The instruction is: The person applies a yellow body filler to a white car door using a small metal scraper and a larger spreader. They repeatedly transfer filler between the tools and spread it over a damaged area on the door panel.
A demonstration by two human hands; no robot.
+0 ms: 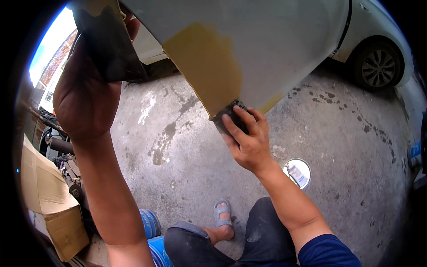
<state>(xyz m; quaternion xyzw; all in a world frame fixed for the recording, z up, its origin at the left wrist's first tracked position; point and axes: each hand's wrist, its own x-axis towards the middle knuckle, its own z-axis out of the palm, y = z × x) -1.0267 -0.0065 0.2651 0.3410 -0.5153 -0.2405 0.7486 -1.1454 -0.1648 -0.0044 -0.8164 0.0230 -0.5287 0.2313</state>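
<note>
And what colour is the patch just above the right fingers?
The patch is mustard yellow on the grey panel, seen best in the head view.

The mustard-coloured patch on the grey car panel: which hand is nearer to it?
Right. The right hand holds a black block at the lower end of the patch; the left hand is farther left, partly behind a dark piece.

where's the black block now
In the head view, just right of centre, the black block sits under the right hand, at the lower corner of the panel, by the tan patch.
</note>
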